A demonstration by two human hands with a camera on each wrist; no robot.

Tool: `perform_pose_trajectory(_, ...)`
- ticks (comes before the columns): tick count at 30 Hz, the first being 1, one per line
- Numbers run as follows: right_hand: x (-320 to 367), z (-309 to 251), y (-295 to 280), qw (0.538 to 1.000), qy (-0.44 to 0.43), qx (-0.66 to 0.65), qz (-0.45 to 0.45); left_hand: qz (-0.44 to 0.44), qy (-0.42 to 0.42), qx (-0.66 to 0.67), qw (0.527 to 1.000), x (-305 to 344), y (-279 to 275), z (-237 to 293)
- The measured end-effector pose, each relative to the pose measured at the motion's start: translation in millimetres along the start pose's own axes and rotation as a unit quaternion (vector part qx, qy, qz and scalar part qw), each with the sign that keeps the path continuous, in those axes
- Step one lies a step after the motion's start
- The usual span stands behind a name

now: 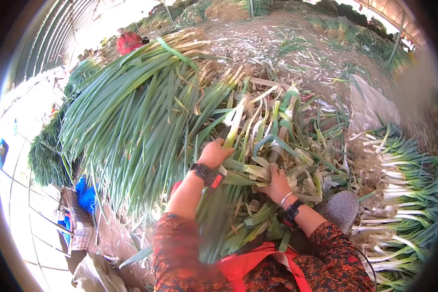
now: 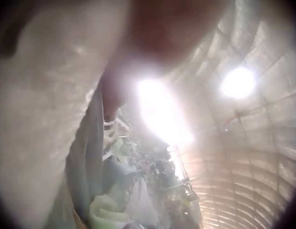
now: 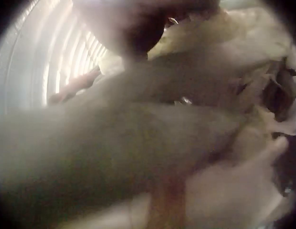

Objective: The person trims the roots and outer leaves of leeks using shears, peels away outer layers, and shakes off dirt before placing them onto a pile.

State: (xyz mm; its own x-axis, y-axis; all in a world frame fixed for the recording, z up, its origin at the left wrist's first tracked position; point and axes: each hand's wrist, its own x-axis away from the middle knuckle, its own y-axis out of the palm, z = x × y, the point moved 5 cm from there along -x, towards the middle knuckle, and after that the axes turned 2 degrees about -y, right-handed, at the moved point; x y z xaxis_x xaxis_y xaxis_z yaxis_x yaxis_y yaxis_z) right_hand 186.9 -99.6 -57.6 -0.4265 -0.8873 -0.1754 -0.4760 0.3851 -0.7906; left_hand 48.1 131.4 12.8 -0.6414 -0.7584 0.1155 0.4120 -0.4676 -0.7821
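Observation:
In the head view the left hand [image 1: 215,155] grips a green onion stalk [image 1: 236,121], whose pale end points up and away. The right hand [image 1: 276,184] pinches loose leaves [image 1: 258,170] just right of it. Long green leaves run below both hands toward the lap. Blurred skin of the left hand [image 2: 162,33] fills the top of the left wrist view, beside a grey-green leaf [image 2: 94,148]. In the right wrist view, part of the right hand [image 3: 133,24] shows above blurred broad leaves [image 3: 114,148].
A large tied bundle of green onions [image 1: 131,97] lies at the left. Rows of onions with white stems [image 1: 399,194] line the right side. A grey rounded object [image 1: 340,209] is near the right forearm. Peeled scraps [image 1: 277,48] cover the ground beyond.

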Motion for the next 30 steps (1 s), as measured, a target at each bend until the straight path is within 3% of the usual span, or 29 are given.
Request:
perform_pose_trajectory(1,-4.7,-12.6,-7.9,0.996,0.052,-0.042,-0.061,0.025,0.033,-0.011,0.999,5.8,-9.1,17.0)
perform_pose_trajectory(5,2.3,-26.0,4.0,0.995,0.044,0.05,-0.076,0.031,0.021,-0.044,0.998,14.6,-34.8,71.8)
perform_pose_trajectory(7,3.9,-30.2,9.6,0.986,0.076,0.094,-0.113,0.051,0.019,-0.117,0.992,-3.7,-23.7,66.7)
perform_pose_trajectory(9,6.0,-28.2,14.7,0.991,0.055,0.107,-0.062,0.057,0.019,-0.241,0.969,-13.8,-8.6,56.8)
perform_pose_trajectory(10,5.6,-31.4,13.5,0.992,0.043,0.111,-0.035,0.094,0.018,-0.222,0.97,-10.7,-8.0,49.9)
perform_pose_trajectory(13,0.5,-23.5,0.3,0.989,0.098,0.046,-0.103,0.176,0.001,-0.165,0.971,14.6,-3.2,23.5)
perform_pose_trajectory(17,3.7,-11.3,-30.0,0.986,0.049,-0.143,-0.074,0.119,-0.021,-0.103,0.987,51.9,-4.4,-7.3)
perform_pose_trajectory(20,31.7,-27.8,-41.6,0.962,0.079,-0.196,-0.175,-0.032,-0.048,-0.048,0.997,73.3,-0.2,-15.8)
perform_pose_trajectory(23,69.7,-60.9,-54.6,0.958,-0.032,-0.164,-0.235,-0.08,-0.056,0.011,0.995,79.5,14.7,-33.4)
perform_pose_trajectory(30,86.7,-92.6,-68.5,0.94,-0.036,-0.091,-0.328,-0.091,-0.08,0.028,0.992,87.9,30.0,-30.1)
